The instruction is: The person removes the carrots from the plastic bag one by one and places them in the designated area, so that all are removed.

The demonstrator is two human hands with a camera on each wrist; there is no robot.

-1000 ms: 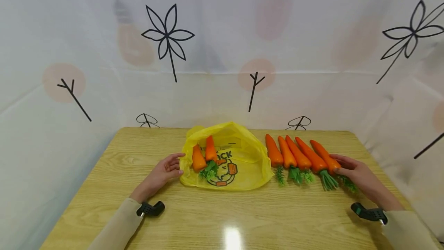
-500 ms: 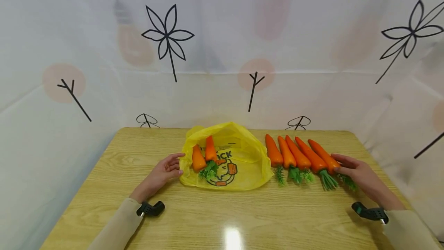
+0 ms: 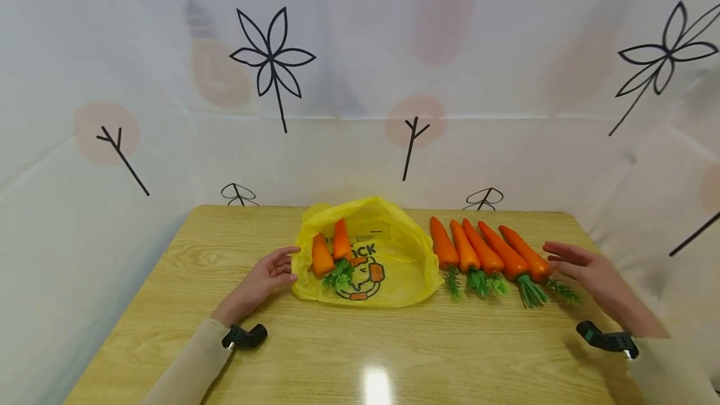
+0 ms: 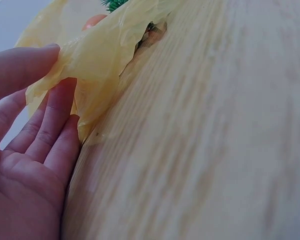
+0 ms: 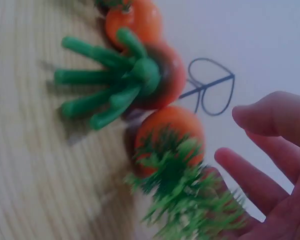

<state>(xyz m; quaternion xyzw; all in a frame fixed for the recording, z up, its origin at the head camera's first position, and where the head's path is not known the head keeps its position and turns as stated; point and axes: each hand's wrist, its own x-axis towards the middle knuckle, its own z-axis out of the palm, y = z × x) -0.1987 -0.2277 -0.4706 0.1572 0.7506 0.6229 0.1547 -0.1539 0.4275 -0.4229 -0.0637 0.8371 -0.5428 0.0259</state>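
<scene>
A yellow plastic bag point(image 3: 402, 274) lies with its mouth towards me, and two carrots point(image 3: 322, 258) with green tops show inside at its left. My left hand point(image 3: 267, 280) holds the bag's left edge; in the left wrist view the thumb and fingers of that hand point(image 4: 40, 125) pinch the thin yellow film point(image 4: 95, 60). Several carrots point(image 3: 444, 245) lie side by side right of the bag, tips pointing away. Beside the rightmost carrot point(image 3: 525, 255) is my right hand point(image 3: 599, 283), fingers extended and apart from its body; the right wrist view shows the leafy top point(image 5: 185, 200) near the fingers.
The wooden table point(image 3: 315, 355) ends at a white cloth backdrop point(image 3: 349, 161) printed with plants and pale shapes. The cloth also stands along the left and right sides. A dark band with a camera is on each wrist.
My right hand has let go of the rightmost carrot and moved slightly right. Before that, this carrot shifted a little left against its neighbour. The left hand and bag have stayed in place.
</scene>
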